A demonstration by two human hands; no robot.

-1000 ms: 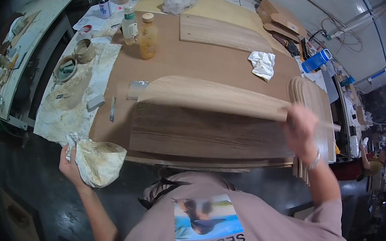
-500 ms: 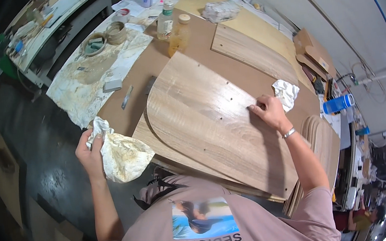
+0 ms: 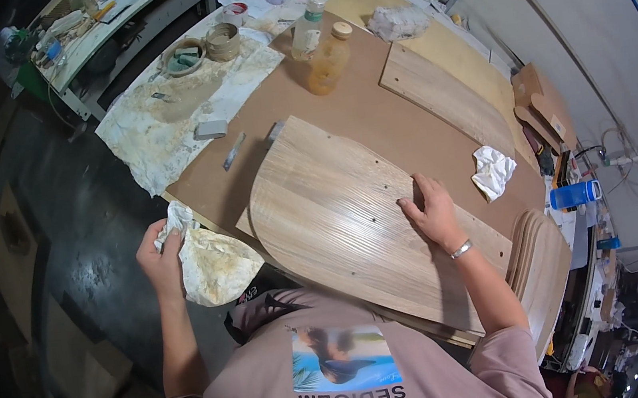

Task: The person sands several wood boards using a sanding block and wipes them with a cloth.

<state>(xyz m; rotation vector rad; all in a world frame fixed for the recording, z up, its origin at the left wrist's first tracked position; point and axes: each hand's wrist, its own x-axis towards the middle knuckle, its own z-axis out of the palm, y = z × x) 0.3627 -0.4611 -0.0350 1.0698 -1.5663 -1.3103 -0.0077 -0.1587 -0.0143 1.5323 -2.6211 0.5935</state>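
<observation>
My left hand point(image 3: 161, 256) is closed on the upper corner of a yellow-stained white cloth point(image 3: 219, 267), which hangs beyond the table's left edge. In front of me lies a wood-grain board point(image 3: 321, 215) with a rounded left end and several small dark holes. My right hand point(image 3: 434, 214) rests on its far right edge, fingers stretched out and thumb apart on the surface. Beneath it, another wood-grain board point(image 3: 493, 244) shows at the right. A crumpled white cloth point(image 3: 494, 173) sits on the brown table surface point(image 3: 265, 97), right of that hand.
Two bottles, one amber point(image 3: 328, 61) and one clear point(image 3: 309, 31), stand at the back. A bowl of greenish pieces point(image 3: 185, 57) and a grey block point(image 3: 211, 129) sit on stained paper. A narrow board point(image 3: 443, 98) lies far right, stacked boards point(image 3: 541, 266) near right, a blue bottle point(image 3: 575, 195) beyond.
The upper board has slid left and slightly toward me, uncovering more of the board beneath at the right. My right hand moved along with it, its fingers now straighter. The view has shifted.
</observation>
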